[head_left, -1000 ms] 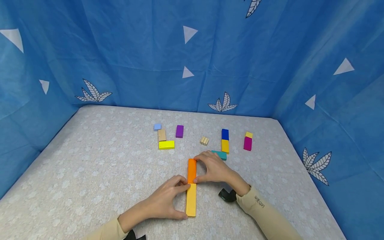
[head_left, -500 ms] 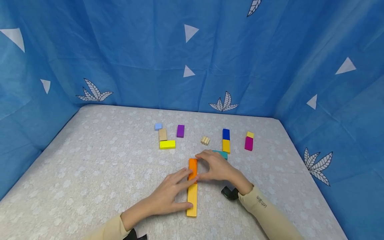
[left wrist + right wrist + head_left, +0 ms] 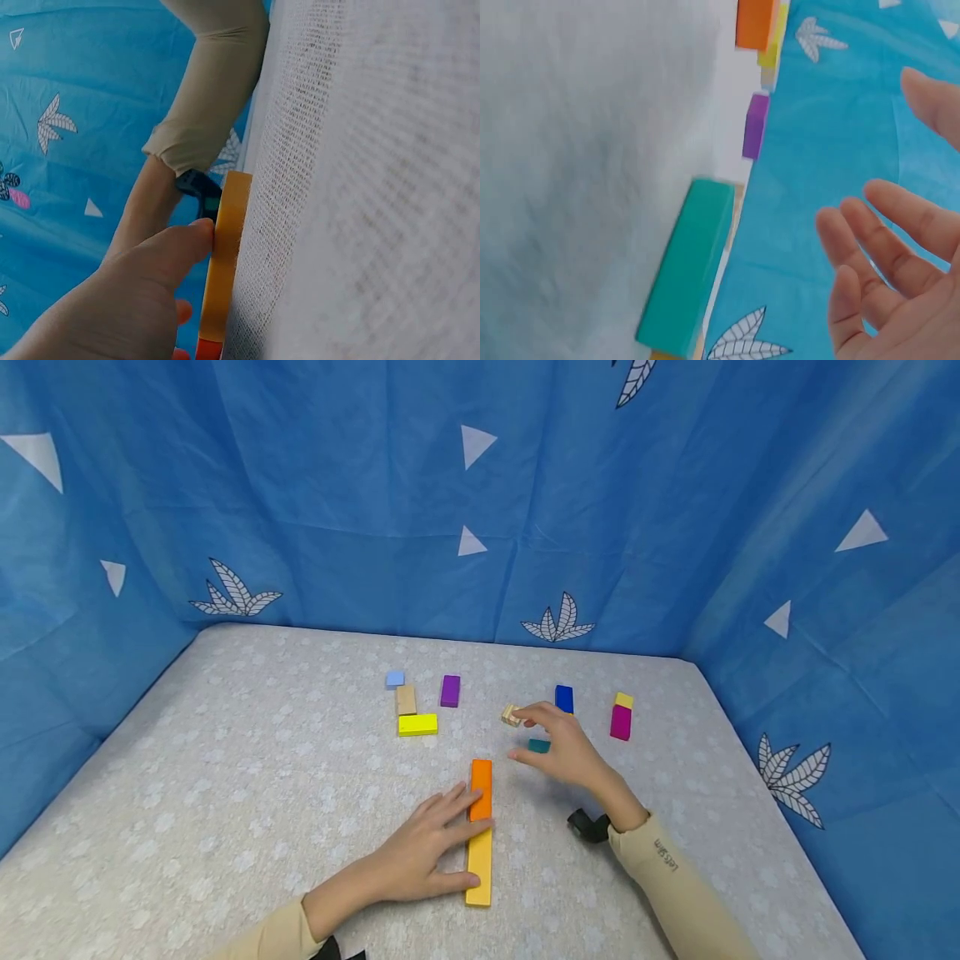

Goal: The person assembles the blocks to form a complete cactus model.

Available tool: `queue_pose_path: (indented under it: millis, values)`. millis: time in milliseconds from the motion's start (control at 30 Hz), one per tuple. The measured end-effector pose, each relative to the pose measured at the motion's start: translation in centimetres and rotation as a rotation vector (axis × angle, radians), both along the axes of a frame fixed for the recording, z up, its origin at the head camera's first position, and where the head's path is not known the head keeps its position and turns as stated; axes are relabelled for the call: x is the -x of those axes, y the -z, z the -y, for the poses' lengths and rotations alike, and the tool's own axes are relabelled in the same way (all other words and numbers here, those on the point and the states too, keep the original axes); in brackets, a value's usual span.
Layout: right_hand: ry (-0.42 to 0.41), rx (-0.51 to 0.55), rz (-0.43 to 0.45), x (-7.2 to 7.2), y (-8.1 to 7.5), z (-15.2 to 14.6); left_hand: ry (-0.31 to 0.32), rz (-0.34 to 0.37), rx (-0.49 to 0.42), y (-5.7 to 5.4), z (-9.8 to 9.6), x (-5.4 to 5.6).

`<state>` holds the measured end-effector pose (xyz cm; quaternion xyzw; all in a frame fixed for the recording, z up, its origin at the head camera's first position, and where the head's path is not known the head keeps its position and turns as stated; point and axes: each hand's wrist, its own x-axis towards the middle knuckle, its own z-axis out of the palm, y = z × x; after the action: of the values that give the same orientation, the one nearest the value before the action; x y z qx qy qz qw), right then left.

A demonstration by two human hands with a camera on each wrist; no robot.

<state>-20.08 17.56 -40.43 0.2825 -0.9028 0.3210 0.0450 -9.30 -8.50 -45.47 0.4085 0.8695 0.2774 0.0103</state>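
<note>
An orange block [image 3: 481, 778] and a yellow-orange block [image 3: 480, 852] lie end to end in a line on the table. My left hand [image 3: 420, 852] rests on them from the left, fingers spread, thumb on the near block. The left wrist view shows the thumb against the top of the yellow-orange block [image 3: 225, 255]. My right hand [image 3: 564, 747] is over the table farther back, fingers apart and holding nothing. Below it lies a teal block [image 3: 538, 746], partly hidden by the hand; the right wrist view shows this teal block [image 3: 686, 266] whole. Its fingertips overlap a small ridged wooden block [image 3: 510, 715].
At back left lie a light blue block [image 3: 395, 679], a tan block [image 3: 406, 700], a bright yellow block [image 3: 417, 725] and a purple block [image 3: 450, 691]. Back right are a dark blue block [image 3: 564, 698], a magenta block [image 3: 621, 723] and a pale yellow block [image 3: 624, 700]. Blue curtains surround the table [image 3: 262, 760].
My right hand has left the orange block and moved back and right, over the teal block. My left hand has slid forward and spread its fingers across both blocks.
</note>
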Motion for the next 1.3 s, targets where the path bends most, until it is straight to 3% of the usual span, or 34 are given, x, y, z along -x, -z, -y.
queue_pose_path:
  millis: [233, 533, 967, 1300]
  values:
    - [0.05, 0.034, -0.065, 2.3, 0.2, -0.8, -0.059, 0.004, -0.006, 0.2, -0.1, 0.2]
    - [0.132, 0.047, 0.011, 4.8, 1.0, -0.9, -0.069, -0.01, 0.005, 0.6, -0.1, 0.3]
    - [0.158, 0.066, 0.114, 5.7, 2.7, -1.0, -0.076, 0.021, 0.022, 0.5, 0.0, 0.2]
    - [0.133, 0.049, 0.065, 6.0, 3.6, -0.4, -0.078, 0.031, 0.02, 0.7, -0.1, 0.3]
